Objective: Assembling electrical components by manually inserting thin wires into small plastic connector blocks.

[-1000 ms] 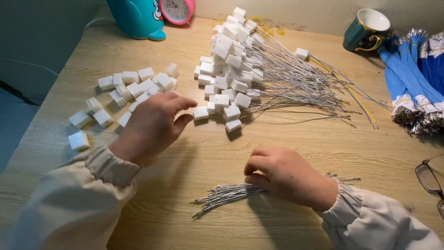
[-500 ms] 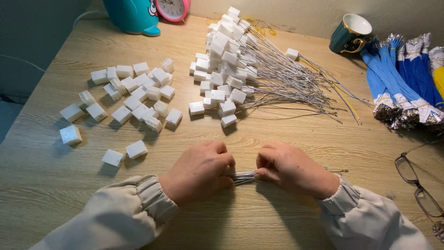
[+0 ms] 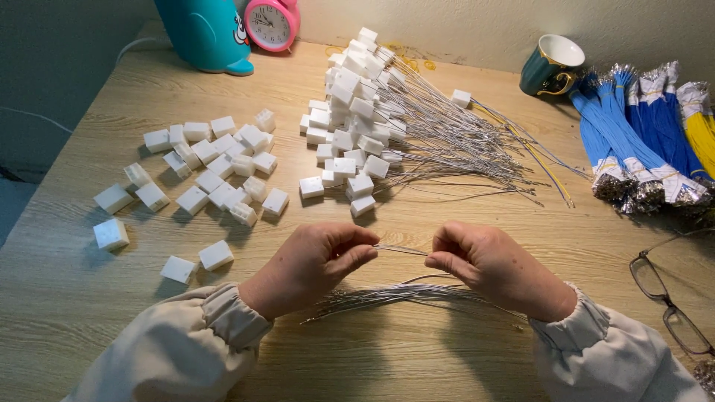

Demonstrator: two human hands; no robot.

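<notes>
A loose bundle of grey wires (image 3: 402, 294) lies on the wooden table (image 3: 417, 357) nearest the person. Just above it, the left hand (image 3: 309, 264) and right hand (image 3: 495, 268) pinch one thin wire (image 3: 402, 249) between them, apparently a single strand. Beyond lie scattered white connector blocks (image 3: 212, 179) and a pile of wired connectors (image 3: 387, 119).

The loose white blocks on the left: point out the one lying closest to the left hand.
It is the white block just left of the left hand, the right one of a pair lying apart, below the main scatter of loose blocks.
</notes>
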